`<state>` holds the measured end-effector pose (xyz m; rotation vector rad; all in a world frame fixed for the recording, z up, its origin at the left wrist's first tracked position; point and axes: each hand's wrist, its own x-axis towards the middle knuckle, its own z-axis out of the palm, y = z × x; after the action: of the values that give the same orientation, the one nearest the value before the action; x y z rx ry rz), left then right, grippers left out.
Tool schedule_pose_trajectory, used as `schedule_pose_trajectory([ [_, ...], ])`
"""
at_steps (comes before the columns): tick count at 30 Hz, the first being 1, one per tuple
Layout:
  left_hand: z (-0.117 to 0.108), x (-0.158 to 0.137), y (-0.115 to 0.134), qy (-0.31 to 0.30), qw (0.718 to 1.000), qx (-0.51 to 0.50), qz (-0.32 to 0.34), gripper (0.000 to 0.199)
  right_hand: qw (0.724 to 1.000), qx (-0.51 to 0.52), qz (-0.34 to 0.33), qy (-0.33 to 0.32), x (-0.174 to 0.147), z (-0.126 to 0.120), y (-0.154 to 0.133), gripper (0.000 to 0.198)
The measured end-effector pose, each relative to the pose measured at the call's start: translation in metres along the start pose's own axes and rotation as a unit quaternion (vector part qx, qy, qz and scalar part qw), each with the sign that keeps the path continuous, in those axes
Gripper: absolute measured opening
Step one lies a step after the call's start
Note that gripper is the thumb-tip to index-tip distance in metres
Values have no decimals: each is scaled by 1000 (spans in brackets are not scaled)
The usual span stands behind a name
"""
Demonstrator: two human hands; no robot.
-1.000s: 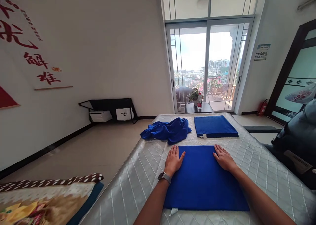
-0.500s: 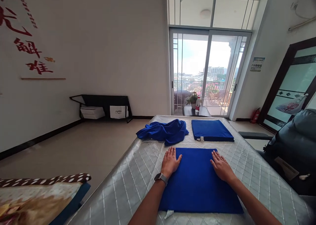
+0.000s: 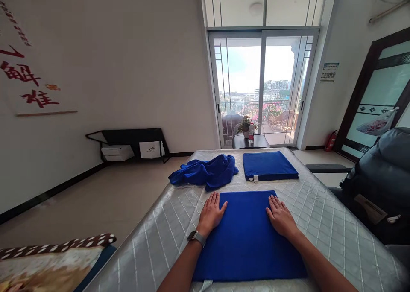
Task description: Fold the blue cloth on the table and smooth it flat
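Observation:
A blue folded cloth (image 3: 246,236) lies flat and squared in front of me, a white tag showing at its near left edge. My left hand (image 3: 211,213), with a watch on the wrist, rests flat on its far left edge, fingers stretched out. On the far right edge lies my right hand (image 3: 281,217), flat too, with fingers extended. Beyond, a crumpled blue cloth (image 3: 208,172) sits to the left. To its right is a neat stack of folded blue cloth (image 3: 269,166) with a white tag at its front.
Everything blue lies on a silvery quilted mattress (image 3: 153,245). A black armchair (image 3: 384,181) stands close on the right. Near left is a patterned blanket (image 3: 54,266). Behind the mattress, a small black table (image 3: 251,142) holds a potted plant and a bottle, before sliding glass doors.
The view has turned slightly, so everything sits a little further left. Both hands remain flat on the folded cloth's side edges, and the cloths look the same.

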<state>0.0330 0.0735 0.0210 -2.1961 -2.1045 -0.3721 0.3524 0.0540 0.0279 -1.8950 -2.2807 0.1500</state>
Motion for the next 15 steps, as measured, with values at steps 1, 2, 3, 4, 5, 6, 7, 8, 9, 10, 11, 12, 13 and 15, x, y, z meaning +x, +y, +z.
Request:
schedule_pose_trajectory([
  [1, -1, 0, 1, -2, 1000, 6, 0, 74, 1000, 3, 2, 0, -1, -1, 0, 69],
  [2, -3, -1, 1, -2, 1000, 13, -2, 73, 1000, 7, 5, 0, -1, -1, -1, 69],
  [3, -4, -2, 1, 3, 1000, 21, -4, 73, 1000, 10, 8, 0, -2, -2, -1, 69],
  [4, -6, -3, 2, 12, 1000, 28, -5, 72, 1000, 14, 10, -1, -2, -3, -1, 69],
  [5, -7, -3, 4, 25, 999, 35, -4, 71, 1000, 17, 11, -1, -3, -3, -1, 69],
  [6, -9, -4, 6, 40, 998, 40, 2, 70, 1000, 21, 12, -1, -3, -4, -1, 69],
  [7, -11, -5, 10, 52, 998, 41, 13, 67, 1000, 25, 13, -1, -4, -4, -2, 69],
  [8, -12, -6, 16, 56, 997, 37, 28, 65, 999, 29, 14, 0, -4, -5, -2, 70],
  [9, -13, -7, 25, 50, 997, 29, 48, 63, 999, 33, 14, 2, -5, -5, -2, 70],
  [10, -14, -8, 37, 34, 997, 15, 73, 61, 999, 36, 15, 5, -5, -5, -2, 69],
  [11, -15, -8, 52, 14, 995, -1, 101, 61, 999, 39, 16, 7, -5, -4, -2, 69],
  [12, -15, -9, 69, -5, 991, -18, 131, 61, 999, 40, 17, 10, -5, -4, -2, 69],
  [13, -14, -10, 88, -19, 986, -34, 161, 62, 999, 39, 18, 13, -5, -3, -2, 68],
  [15, -11, -9, 130, -22, 975, -60, 214, 64, 999, 29, 13, 15, -5, -2, -1, 66],
])
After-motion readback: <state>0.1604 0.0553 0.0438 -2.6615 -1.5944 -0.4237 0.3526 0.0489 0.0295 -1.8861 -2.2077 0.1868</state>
